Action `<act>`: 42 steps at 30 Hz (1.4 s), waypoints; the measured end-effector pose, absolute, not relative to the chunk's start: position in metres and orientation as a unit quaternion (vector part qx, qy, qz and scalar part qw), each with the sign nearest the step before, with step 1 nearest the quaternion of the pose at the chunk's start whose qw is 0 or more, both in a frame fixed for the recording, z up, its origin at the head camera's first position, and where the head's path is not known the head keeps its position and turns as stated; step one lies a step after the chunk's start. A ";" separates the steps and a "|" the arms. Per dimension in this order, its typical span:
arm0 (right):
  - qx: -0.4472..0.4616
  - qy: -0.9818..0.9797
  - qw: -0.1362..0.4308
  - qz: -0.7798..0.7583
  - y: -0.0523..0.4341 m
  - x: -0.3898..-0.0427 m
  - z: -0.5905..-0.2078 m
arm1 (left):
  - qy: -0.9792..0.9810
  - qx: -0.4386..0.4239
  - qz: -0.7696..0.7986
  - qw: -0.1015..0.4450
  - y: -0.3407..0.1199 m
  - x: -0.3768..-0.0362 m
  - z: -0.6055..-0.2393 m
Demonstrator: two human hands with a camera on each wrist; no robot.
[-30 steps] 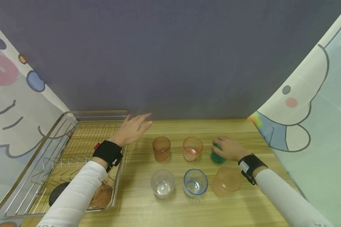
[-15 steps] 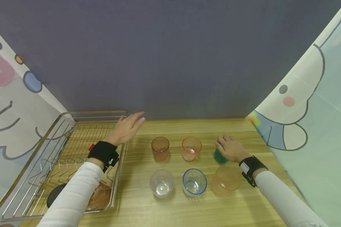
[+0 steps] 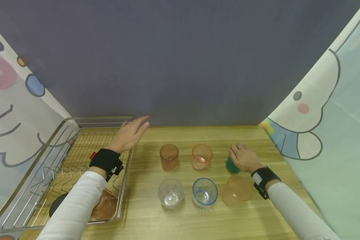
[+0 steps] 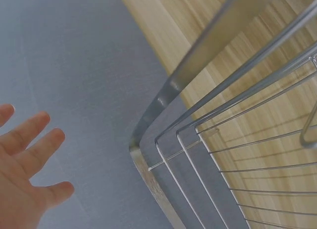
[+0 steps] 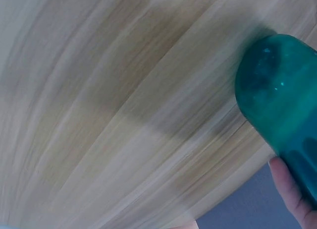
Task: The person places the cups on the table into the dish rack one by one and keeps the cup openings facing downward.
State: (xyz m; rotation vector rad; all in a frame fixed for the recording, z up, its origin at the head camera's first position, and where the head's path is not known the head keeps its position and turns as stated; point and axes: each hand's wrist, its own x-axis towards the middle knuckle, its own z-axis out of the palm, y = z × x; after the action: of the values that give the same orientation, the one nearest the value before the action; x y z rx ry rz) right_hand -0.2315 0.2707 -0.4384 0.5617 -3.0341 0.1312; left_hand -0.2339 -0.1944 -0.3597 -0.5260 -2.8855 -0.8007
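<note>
From the head camera, a pale wooden table (image 3: 198,220) with straight lengthwise grain fills the lower half, backed by a matt grey-violet wall (image 3: 180,60) and flanked by cartoon-printed curtains (image 3: 333,126) at 3 and 9 o'clock. At 8 o'clock sits a shiny wire dish rack (image 3: 48,146) of thin steel rods inside a rounded frame; a dark round object and an amber translucent cup lie in its near end, partly hidden by the white sleeve. The left hand (image 3: 129,135) hovers over the rack's far right corner, fingers straight and spread, holding nothing. In the middle stand translucent plastic tumblers: a brownish cup (image 3: 169,157) and an orange cup (image 3: 202,157) behind, a clear cup (image 3: 170,193) and a blue-rimmed cup (image 3: 205,192) in front, with an orange cup lying on its side (image 3: 237,190) at 4 o'clock. The right hand (image 3: 243,157) curls over a green cup (image 3: 231,165), which stands on the table just right of the orange one.

The left wrist view shows open, spread fingers (image 4: 29,149) at 8 o'clock before the grey wall, and the rack's polished rounded corner (image 4: 163,120) over the wood.

The right wrist view shows the glossy, see-through teal cup (image 5: 282,100) at 3 o'clock over streaked wood grain, a fingertip (image 5: 287,184) pressed against its side.
</note>
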 end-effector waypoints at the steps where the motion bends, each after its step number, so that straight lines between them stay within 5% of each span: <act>1: 0.179 -0.983 0.021 0.044 0.271 -0.231 -0.439 | -0.947 -0.174 -0.264 0.051 -0.195 -0.234 -0.359; 18: 0.169 -0.980 -0.033 0.098 0.267 -0.240 -0.430 | -0.949 -0.167 -0.254 0.083 -0.197 -0.240 -0.344; 31: 0.169 -0.962 0.017 0.215 0.249 -0.252 -0.398 | -0.938 -0.208 -0.232 0.152 -0.177 -0.236 -0.316; 42: 0.169 -0.956 0.035 0.237 0.237 -0.258 -0.363 | -0.943 -0.214 -0.209 0.148 -0.160 -0.236 -0.304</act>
State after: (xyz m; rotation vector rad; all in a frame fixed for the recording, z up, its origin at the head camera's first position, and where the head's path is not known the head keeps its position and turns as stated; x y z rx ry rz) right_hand -0.2578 0.2369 -0.3626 0.5205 -2.9379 0.7299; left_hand -0.2363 -0.1598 -0.3042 -0.6159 -2.7110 -0.6001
